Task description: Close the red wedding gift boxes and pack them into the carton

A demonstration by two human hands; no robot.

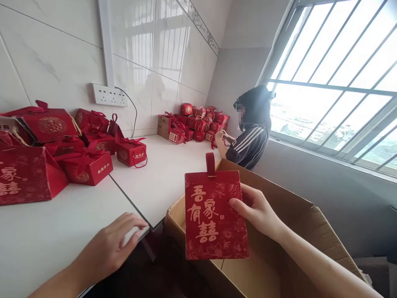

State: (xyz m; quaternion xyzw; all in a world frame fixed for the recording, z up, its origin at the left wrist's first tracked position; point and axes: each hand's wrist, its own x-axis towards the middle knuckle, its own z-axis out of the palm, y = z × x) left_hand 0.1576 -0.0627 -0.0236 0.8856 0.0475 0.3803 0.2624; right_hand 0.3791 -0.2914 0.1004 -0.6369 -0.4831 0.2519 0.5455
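In my right hand [259,211] is a flat-faced red gift box [214,231] with pale Chinese characters and a red loop handle on top. My thumb presses its front near the right edge; the other fingers are behind it, out of sight. The box is upright above an open cardboard box [288,194], covering part of its near side. At the corner of the white table [149,186], my left hand [114,240] has its thumb apart from its bent fingers, with nothing visibly held.
Red gift boxes with ribbons [89,165] cluster on the table's left side, and a small red box [132,152] sits beside them. Farther back, more red boxes [201,122] are piled near a co-worker [252,132] by the barred window. A socket strip [110,95] with a cable is on the tiled wall.
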